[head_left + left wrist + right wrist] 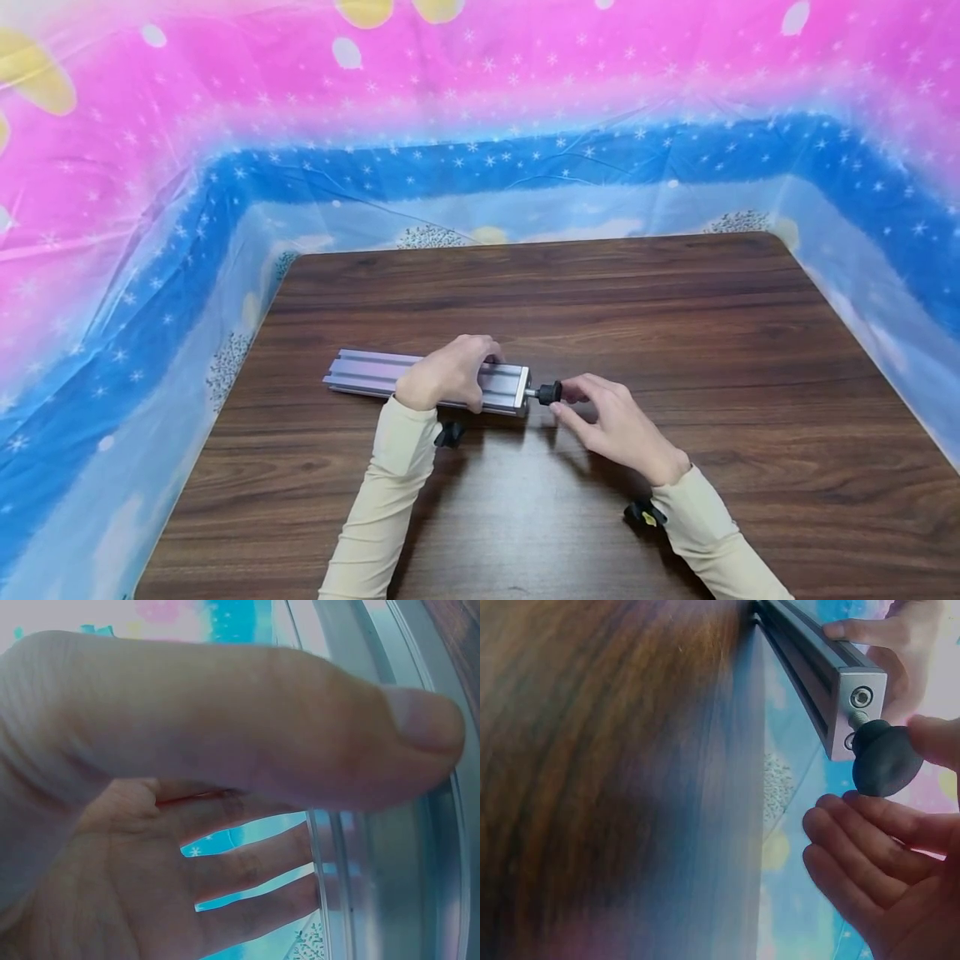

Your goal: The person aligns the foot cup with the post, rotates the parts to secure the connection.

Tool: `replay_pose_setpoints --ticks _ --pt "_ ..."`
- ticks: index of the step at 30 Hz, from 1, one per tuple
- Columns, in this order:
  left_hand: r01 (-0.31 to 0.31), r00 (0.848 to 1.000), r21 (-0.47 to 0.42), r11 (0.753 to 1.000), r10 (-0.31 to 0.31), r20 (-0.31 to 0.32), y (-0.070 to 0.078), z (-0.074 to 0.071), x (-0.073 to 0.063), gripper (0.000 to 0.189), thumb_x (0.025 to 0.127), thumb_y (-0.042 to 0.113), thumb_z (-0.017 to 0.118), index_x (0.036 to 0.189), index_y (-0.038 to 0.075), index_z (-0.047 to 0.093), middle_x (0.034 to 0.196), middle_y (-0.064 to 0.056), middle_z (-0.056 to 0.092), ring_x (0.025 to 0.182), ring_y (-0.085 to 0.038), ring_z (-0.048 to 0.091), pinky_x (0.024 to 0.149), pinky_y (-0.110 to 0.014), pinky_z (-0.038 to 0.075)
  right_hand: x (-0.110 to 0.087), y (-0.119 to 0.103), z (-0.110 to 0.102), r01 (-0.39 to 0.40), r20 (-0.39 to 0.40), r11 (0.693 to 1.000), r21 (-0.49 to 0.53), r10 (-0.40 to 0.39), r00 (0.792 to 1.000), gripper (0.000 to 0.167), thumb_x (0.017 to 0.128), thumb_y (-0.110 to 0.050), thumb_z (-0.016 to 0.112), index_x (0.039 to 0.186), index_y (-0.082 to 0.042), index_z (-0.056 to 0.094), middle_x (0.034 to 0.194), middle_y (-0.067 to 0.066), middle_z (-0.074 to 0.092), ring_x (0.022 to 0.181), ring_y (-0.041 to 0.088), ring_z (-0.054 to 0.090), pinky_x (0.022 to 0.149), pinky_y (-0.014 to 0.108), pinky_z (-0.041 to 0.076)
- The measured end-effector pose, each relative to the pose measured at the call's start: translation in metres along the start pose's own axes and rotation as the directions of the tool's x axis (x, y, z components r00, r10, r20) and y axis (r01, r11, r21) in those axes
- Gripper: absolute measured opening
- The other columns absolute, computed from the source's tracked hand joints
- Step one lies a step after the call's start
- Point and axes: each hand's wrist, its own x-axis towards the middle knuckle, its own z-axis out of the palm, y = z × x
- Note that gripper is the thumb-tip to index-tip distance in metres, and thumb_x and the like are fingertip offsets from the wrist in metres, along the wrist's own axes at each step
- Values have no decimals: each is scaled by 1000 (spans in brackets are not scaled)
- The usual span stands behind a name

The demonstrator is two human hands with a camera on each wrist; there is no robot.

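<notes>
A silver grooved aluminium profile (pixel 367 371) lies on the wooden table, with an end plate (pixel 842 712) at its right end. Screw heads show in that plate. From it a threaded stud sticks out, carrying a round black knob (pixel 550 392). My left hand (pixel 452 375) grips the profile from above near its right half, thumb on the near side and fingers on the far side. At the right end, my right hand (pixel 618 425) pinches the black knob (pixel 885 761) between thumb and index finger. Its other fingers are spread loosely below in the right wrist view.
The dark wooden table (pixel 675 308) spreads around the profile on all sides. Patterned pink and blue cloth (pixel 480 108) hangs behind the table and along its sides. Each wrist carries a small black mount.
</notes>
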Motion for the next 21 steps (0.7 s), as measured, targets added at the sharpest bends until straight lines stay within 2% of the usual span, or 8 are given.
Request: replay_pose_setpoints --ticks 2,6,9,11,13,15,18,21 --pt "2 1000 -5 1000 -2 2 0 0 0 65 57 -7 82 119 0 66 105 -9 65 89 -19 57 78 -31 52 1 0 0 -35 24 999 -4 35 999 15 99 -25 64 98 -11 71 88 -5 69 80 8 67 72 28 58" --pt "9 1000 -6 1000 -9 3 1 1 0 65 57 -7 83 120 0 66 106 -9 66 90 -19 58 80 -31 53 2 -2 -1 -105 59 994 -39 107 992 28 105 -29 52 82 -18 62 70 -9 53 63 5 51 60 24 46" --pt "9 1000 4 1000 -9 5 0 1 0 65 58 -6 83 120 0 65 107 -8 66 90 -19 58 80 -31 53 1 -4 -2 -127 56 991 -44 129 990 26 104 -32 55 93 -13 69 79 -4 63 72 9 61 67 28 52" --pt "7 1000 8 1000 -7 8 0 1 0 65 58 -6 83 120 0 65 107 -9 66 90 -19 58 80 -31 53 1 -4 -3 -95 32 995 -41 97 995 29 98 -32 65 109 -6 70 97 4 71 89 16 68 80 35 57" --pt "5 1000 10 1000 -5 7 0 1 0 65 58 -6 82 120 0 65 106 -9 66 90 -19 58 80 -31 53 1 -3 -4 -39 -2 998 -41 39 999 46 90 -29 76 124 -1 65 115 10 70 107 22 68 93 41 55" --pt "1 1000 14 1000 -1 5 0 1 0 65 57 -6 82 120 0 65 105 -8 66 89 -19 58 79 -31 53 1 -3 -3 20 -28 999 -38 -21 999 57 83 -24 83 129 1 61 122 12 68 114 25 65 98 43 52" --pt "1 1000 21 1000 -1 2 0 0 1 65 58 -5 82 120 0 65 105 -8 66 89 -19 58 80 -31 53 2 -2 -1 79 -51 996 -32 -81 995 58 78 -15 86 128 1 60 121 11 67 113 24 65 97 42 53" --pt "10 1000 21 1000 -10 7 1 0 0 65 58 -5 83 121 1 65 106 -8 66 90 -19 58 81 -31 53 2 -2 1 98 -67 994 -43 -101 993 53 78 -12 85 124 1 62 116 9 69 106 23 68 91 41 55"
